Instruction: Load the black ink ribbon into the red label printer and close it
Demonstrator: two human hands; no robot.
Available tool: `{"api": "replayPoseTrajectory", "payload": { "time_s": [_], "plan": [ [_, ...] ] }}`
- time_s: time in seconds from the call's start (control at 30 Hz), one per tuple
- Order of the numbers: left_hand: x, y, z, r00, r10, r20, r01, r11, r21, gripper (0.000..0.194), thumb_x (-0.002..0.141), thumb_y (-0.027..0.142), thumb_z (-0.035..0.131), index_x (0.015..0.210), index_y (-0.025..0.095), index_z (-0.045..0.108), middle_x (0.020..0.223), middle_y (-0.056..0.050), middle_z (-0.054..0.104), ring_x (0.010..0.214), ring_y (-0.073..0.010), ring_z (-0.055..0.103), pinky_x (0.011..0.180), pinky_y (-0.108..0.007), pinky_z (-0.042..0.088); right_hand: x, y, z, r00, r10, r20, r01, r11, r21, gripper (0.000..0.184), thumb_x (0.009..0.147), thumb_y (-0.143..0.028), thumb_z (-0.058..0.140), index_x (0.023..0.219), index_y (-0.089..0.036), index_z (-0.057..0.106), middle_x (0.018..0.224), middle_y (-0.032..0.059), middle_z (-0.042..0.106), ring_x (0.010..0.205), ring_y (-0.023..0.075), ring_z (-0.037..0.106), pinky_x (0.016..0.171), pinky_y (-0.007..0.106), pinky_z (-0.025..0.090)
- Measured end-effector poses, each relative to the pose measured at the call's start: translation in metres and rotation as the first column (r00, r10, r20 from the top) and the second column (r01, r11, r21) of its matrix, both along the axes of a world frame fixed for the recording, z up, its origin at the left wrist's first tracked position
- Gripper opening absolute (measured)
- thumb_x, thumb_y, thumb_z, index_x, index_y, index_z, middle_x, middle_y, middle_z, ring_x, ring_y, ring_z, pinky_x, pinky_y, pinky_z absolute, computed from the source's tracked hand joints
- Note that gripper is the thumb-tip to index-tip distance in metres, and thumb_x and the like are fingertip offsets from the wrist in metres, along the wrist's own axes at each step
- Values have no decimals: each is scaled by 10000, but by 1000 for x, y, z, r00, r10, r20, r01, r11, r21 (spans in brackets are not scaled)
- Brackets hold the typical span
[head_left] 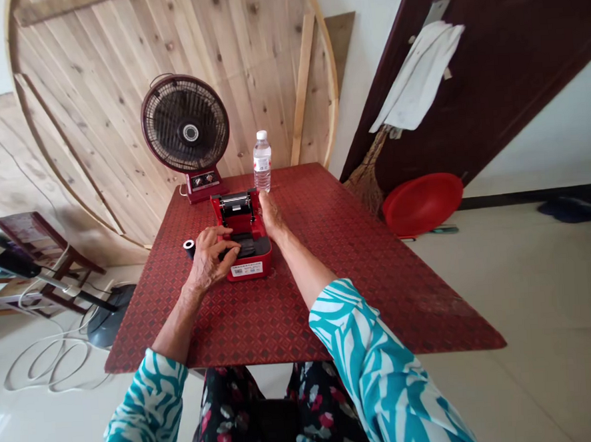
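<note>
A small red machine (265,253) with a white printed label on its front stands on the table, its hinged lid (238,204) raised and showing a black roller inside. My left hand (212,254) reaches over its left side, fingers bent and thumb at the dark inner part (247,245); what lies between them is hidden. Against the raised lid's right edge, my right hand (271,216) grips the machine, its fingers partly hidden behind. Just left of my left hand sits a small black roll (190,247) with a white core.
A maroon fan (187,127) and a clear water bottle (262,162) stand at the back of the red patterned table (340,291). A round wooden board (260,63) leans behind. Right are a broom (370,176) and a red basin (422,203); left, a cable (58,355) coils on the floor.
</note>
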State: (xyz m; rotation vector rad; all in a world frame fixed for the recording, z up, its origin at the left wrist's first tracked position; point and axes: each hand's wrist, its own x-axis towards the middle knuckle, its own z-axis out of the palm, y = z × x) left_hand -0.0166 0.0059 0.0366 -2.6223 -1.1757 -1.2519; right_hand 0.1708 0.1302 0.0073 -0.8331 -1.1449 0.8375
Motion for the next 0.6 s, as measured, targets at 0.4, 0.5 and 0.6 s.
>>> {"api": "replayPoseTrajectory", "payload": {
  "time_s": [0.4, 0.5, 0.6],
  "plan": [
    [0, -5, -3, 987, 144, 68, -146, 989, 34, 296, 867, 451, 612, 1048, 222, 656, 1456, -124, 523, 1425, -325, 372, 1170, -572, 244, 9, -69, -30, 988, -86, 127, 82, 996, 34, 499, 925, -635, 333, 986, -290, 689, 1267, 35, 639, 1261, 200, 536, 1165, 421, 368],
    [-3, -8, -2, 991, 124, 47, -122, 991, -51, 336, 962, 424, 458, 1185, 234, 624, 1250, -90, 677, 1312, -262, 513, 1200, -535, 173, 7, -76, -35, 982, -106, 155, 97, 993, 65, 530, 921, -654, 300, 1018, -299, 682, 1207, 37, 647, 1221, 203, 552, 1162, 426, 367],
    [-6, -8, -4, 992, 118, 37, -114, 989, -97, 399, 1012, 374, 307, 1169, 246, 650, 1154, -60, 718, 1276, -231, 544, 1212, -508, 129, 7, -77, -37, 982, -114, 153, 105, 992, 68, 555, 908, -685, 283, 1001, -307, 679, 1164, 31, 650, 1198, 208, 560, 1150, 429, 378]
  ]
}}
